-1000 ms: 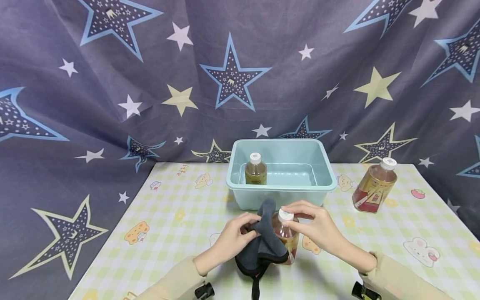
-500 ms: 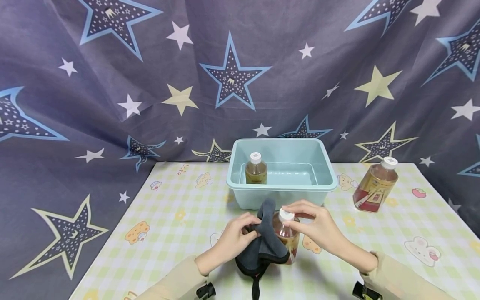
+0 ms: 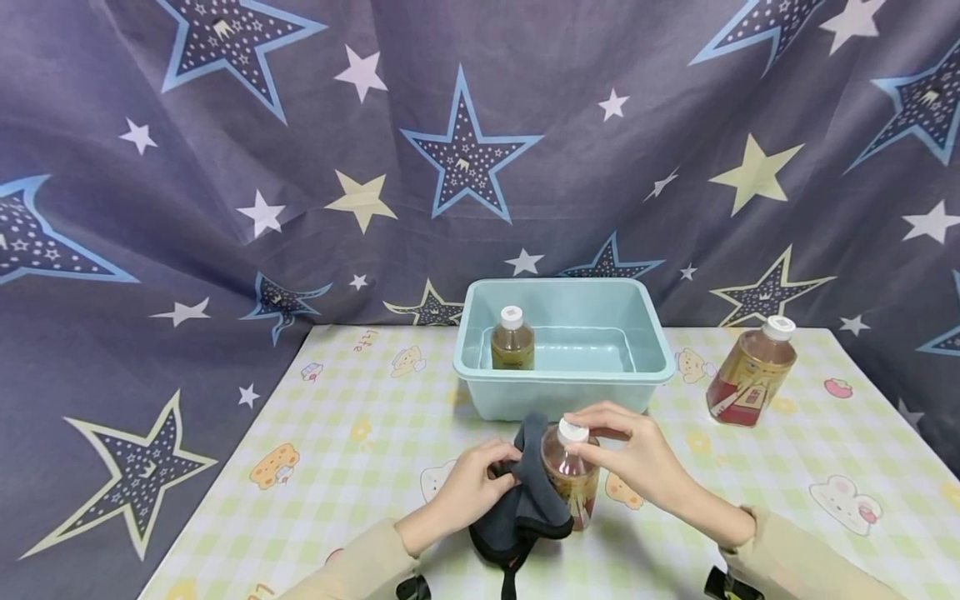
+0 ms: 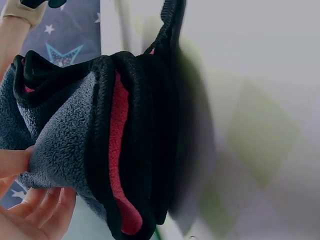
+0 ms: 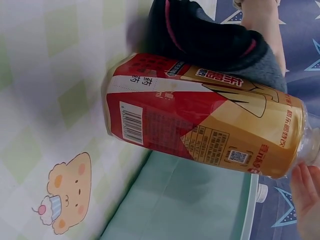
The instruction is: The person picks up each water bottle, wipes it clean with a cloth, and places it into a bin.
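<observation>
My left hand [image 3: 474, 485] pinches a folded dark grey plush cloth [image 3: 501, 518] with black edging, a hanging loop and a strip of red lining, close up in the left wrist view. The cloth leans against the left side of a bottle of brown drink [image 3: 576, 490], which stands upright on the table. With thumb and fingers, my right hand [image 3: 632, 443] holds that bottle by its white cap [image 3: 573, 432]. The right wrist view shows the bottle's red and gold label [image 5: 190, 120] with a barcode, and the cloth [image 5: 215, 42] behind it.
Just behind the hands stands a light blue plastic basin [image 3: 562, 379] with one white-capped bottle [image 3: 513, 342] inside, at its left. Another bottle [image 3: 752, 371] stands at the back right of the checked tablecloth [image 3: 360, 483]. A star-patterned curtain [image 3: 450, 242] hangs behind the table.
My left hand and the cloth have shifted slightly down the bottle's side; the cloth's upper tip sits lower and more of the bottle shows. The right hand stays on the cap.
</observation>
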The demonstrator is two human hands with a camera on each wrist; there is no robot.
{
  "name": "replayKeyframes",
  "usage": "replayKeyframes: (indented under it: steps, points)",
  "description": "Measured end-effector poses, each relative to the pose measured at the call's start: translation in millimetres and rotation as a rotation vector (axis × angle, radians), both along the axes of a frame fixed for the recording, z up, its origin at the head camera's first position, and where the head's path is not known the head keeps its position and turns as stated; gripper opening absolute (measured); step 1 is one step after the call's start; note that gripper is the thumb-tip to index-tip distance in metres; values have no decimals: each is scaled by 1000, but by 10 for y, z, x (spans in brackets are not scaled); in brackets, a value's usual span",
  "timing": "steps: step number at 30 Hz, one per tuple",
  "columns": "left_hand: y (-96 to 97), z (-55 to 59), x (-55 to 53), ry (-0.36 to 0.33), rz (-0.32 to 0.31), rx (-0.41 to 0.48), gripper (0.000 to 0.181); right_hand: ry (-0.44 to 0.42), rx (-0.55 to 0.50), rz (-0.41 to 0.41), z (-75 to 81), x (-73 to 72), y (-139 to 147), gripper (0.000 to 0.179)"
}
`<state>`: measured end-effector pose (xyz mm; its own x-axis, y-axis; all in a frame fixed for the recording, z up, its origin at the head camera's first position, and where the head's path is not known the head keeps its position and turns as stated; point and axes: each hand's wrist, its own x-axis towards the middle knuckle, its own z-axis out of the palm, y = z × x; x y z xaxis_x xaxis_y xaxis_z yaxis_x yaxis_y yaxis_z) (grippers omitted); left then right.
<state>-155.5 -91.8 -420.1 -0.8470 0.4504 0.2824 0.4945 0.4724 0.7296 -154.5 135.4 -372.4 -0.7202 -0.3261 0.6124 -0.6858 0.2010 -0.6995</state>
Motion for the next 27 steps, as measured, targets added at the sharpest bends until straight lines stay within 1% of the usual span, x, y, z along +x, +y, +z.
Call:
replayKeyframes:
  steps: [3, 10, 18, 23, 27]
  points:
    - [2, -49, -3, -3, 2, -17, 21, 0, -5, 2, -12, -2, 1, 30]
    - [11, -145, -27, 37, 13, -82, 23, 13, -8, 6, -24, -8, 5, 30]
    - [14, -254, -45, 11, 3, -201, 21, 4, -6, 7, -11, 9, -2, 30]
    - [21, -278, -50, 7, -1, -236, 20, 0, -2, 2, -4, 12, 0, 30]
    - [22, -287, -65, 8, -3, -242, 20, 1, 5, -6, -6, 7, 3, 30]
